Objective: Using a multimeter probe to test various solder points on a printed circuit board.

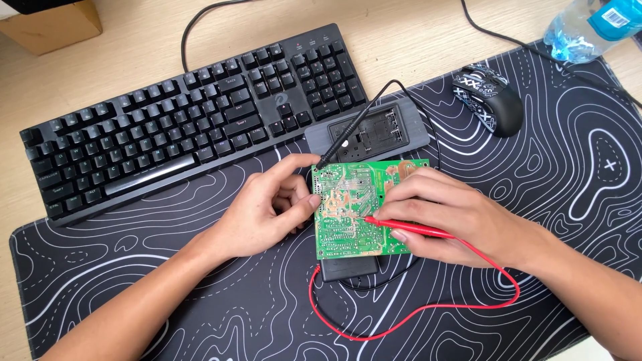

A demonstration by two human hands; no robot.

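Observation:
A green circuit board (348,210) lies solder side up on a dark box at the middle of the desk mat. My left hand (267,207) holds a black test probe (342,142) between thumb and forefinger, its tip on the board's upper left corner. My right hand (448,217) grips a red test probe (404,227) like a pen, the tip touching the middle of the board. A red lead (414,311) loops from it across the mat. The black lead runs up past a grey meter-like device (374,130) behind the board.
A black keyboard (187,113) lies at the back left, partly on the black mat with white contour lines (568,174). A patterned black mouse (491,100) sits at the back right, a plastic water bottle (588,27) beyond it. A cardboard box (50,23) stands at top left.

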